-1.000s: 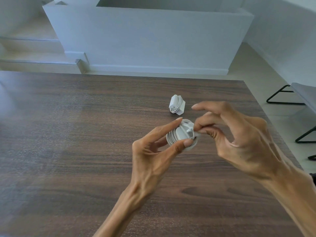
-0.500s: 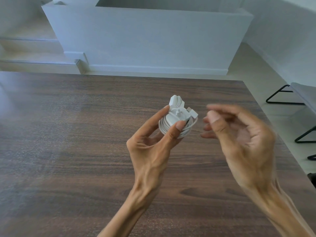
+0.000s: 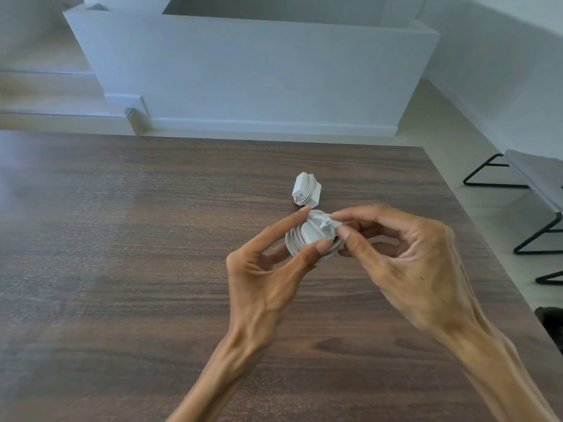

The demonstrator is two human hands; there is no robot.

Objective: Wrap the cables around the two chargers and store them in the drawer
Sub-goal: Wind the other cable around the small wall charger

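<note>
My left hand holds a white charger with its cable coiled around it, index finger on top and thumb at the front. My right hand pinches the cable's end at the charger's right side with thumb and index finger. Both hands hover above the dark wooden table. A second white charger, its cable wound round it, lies on the table just beyond my hands. No drawer shows in this view.
The table's right edge runs diagonally past my right wrist, and its far edge lies beyond the second charger. A grey chair with black metal legs stands on the floor to the right. A low white wall rises behind the table.
Half a second ago my right hand was off the charger; it has come back and pinches the cable end. My left hand has lowered the charger slightly toward me.
</note>
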